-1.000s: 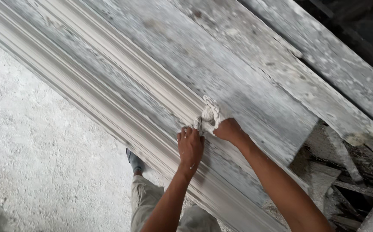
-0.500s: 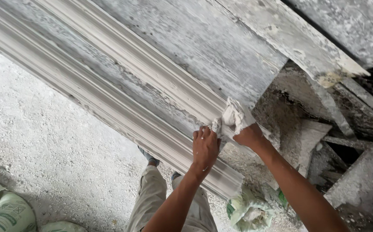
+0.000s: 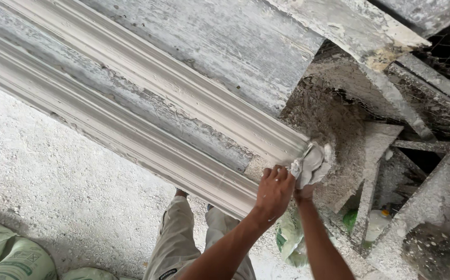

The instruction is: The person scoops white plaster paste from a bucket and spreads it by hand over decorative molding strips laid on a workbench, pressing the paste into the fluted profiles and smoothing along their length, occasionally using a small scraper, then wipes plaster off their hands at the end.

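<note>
Hands (image 3: 287, 189) now at moulding (image 3: 147, 98) end — (plaster-smeared)

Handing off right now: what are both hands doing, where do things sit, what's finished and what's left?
Left hand: fingers pressed on the end of the long white moulded plaster cornice.
Right hand: mostly hidden behind the left, gripping a wad of wet white plaster at the cornice's end.
Done: the moulded profile looks smooth along its length.
Left: the wad at the end appears unfinished.
Nearby: green sacks on the gritty floor.

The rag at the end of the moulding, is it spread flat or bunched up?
Bunched up: the white rag is crumpled into folds under the left hand and right hand at the moulding end.
</note>
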